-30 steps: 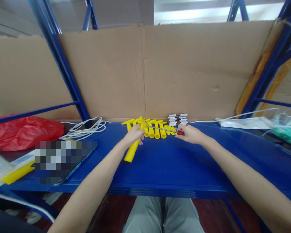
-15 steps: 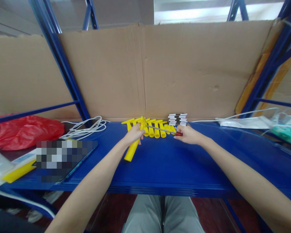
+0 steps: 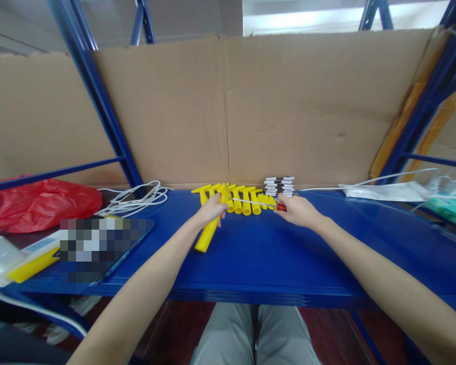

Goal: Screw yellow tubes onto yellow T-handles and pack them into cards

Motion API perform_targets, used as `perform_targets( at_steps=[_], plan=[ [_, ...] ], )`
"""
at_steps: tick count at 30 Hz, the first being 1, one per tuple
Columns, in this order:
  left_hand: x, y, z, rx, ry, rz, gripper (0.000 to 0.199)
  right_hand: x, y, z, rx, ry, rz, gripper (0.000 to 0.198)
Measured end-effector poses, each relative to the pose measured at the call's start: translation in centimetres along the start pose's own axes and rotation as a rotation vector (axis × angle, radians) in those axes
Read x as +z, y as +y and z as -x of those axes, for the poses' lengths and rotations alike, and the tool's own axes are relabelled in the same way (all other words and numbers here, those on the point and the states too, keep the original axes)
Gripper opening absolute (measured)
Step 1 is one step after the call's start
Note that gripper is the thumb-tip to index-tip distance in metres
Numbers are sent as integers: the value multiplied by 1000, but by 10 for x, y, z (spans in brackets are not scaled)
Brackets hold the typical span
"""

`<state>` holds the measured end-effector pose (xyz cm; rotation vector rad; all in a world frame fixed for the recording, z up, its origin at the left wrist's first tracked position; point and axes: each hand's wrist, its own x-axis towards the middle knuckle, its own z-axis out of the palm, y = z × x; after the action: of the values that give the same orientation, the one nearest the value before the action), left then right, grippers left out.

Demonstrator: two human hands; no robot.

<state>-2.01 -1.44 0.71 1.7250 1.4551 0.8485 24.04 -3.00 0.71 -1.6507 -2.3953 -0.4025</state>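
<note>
My left hand [image 3: 212, 209] is closed round a yellow plastic handle [image 3: 207, 236] with a wider head at its far end. The handle's tube slants down toward me over the blue shelf top [image 3: 258, 258]. My right hand [image 3: 298, 210] grips the red grip of a screwdriver [image 3: 253, 202]. Its thin metal shaft points left, and its tip meets the head of the yellow handle; the exact contact point is too small to make out. Behind the hands lies a row of similar yellow handles [image 3: 247, 205], partly hidden by my left hand. Smaller yellow pieces [image 3: 266, 200] lie at the row's right end.
A stack of white packets [image 3: 278, 185] stands against the cardboard wall [image 3: 289, 111]. On the left are coiled white cable [image 3: 148, 197], a red plastic bag [image 3: 45, 205] and another yellow piece [image 3: 34, 264]. White sheets [image 3: 387, 191] and a green package [image 3: 452, 210] lie right.
Both hands keep almost the same place and hold. The screwdriver stays against the yellow handle's head; my right hand's fingers have shifted slightly. The whole view has moved a little.
</note>
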Motion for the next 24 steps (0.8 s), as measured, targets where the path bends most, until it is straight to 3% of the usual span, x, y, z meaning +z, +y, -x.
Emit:
perform_targets(
  at_steps=[5,17,21,24],
  plan=[
    [3,3,3,-8,-8,39,26,-1,0,1,53,8,69,23],
    [7,10,6,-45,36,68,41,-5,3,-2,-11,-59,-107,12],
    [7,9,5,-57,30,55,40,-6,9,-3,-88,-27,-115,13],
    [8,10,6,-47,23,61,35,-8,11,-3,-57,20,-66,10]
  ],
)
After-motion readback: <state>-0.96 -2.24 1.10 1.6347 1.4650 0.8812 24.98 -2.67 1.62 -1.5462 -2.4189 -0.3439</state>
